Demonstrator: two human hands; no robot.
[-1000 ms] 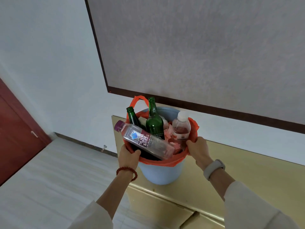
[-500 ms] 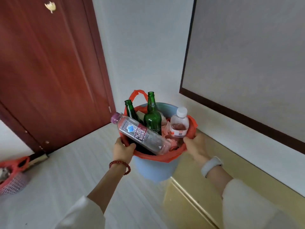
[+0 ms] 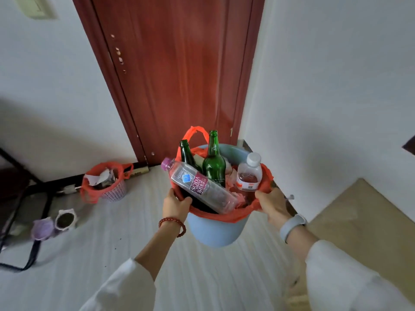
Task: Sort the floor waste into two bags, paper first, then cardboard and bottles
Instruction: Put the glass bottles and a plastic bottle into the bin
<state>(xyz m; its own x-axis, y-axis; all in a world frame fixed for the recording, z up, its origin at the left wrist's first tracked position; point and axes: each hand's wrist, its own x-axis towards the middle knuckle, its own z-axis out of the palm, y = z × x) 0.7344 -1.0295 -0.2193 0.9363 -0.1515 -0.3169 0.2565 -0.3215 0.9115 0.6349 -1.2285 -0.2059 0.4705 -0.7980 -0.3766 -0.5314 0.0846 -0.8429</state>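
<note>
Person, two arms in view from the near side, forearms bare between cuff and wrist.

Left sleeve: white, loose, soft cloth, pushed back short of mid-forearm. Right sleeve: same white cloth, wide at the cuff, ended just behind the wrist.

Left wrist: bracelet of small round red beads, single strand, sat slack round the wrist.

Right wrist: band, pale grey-white, smooth and broad, with a rounded edge; its face was turned away and could not be read.

Left hand and right hand: bare, without rings on the parts that showed.
</note>
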